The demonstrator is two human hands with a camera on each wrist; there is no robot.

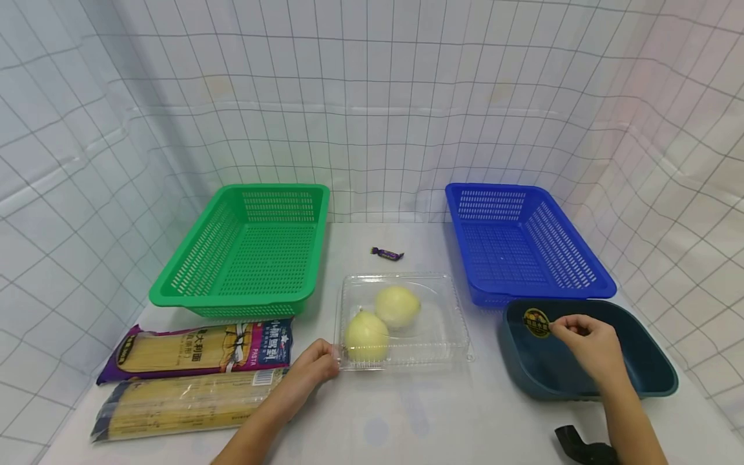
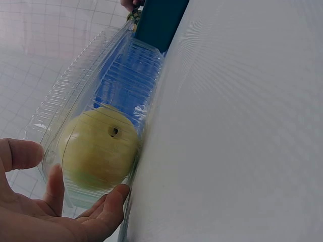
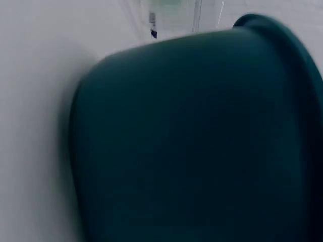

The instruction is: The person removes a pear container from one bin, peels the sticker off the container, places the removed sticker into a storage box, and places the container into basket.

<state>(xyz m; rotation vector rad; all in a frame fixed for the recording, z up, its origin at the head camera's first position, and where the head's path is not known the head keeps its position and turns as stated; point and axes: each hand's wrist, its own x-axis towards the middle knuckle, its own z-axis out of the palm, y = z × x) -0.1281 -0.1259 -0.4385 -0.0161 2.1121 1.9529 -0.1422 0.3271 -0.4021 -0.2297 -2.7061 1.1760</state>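
Observation:
A clear plastic clamshell box [image 1: 442, 323] lies mid-table with two pale yellow round fruits [image 1: 367, 336] inside. My left hand [image 1: 328, 361] touches the box's near left corner with relaxed fingers. In the left wrist view the hand [image 2: 75, 174] lies spread around that corner, close to one fruit [image 2: 98, 148]. My right hand [image 1: 558, 327] hovers over a dark teal tub [image 1: 540, 368] and pinches the edge of a round black-and-gold disc [image 1: 536, 322] at the tub's inner wall. The right wrist view shows only the blurred tub [image 3: 202, 126].
An empty green basket [image 1: 174, 294] stands at the back left and an empty blue basket [image 1: 599, 284] at the back right. A small purple candy [image 1: 387, 254] lies between them. Two spaghetti packs [image 1: 197, 349] lie at the near left. Gridded cloth walls surround the table.

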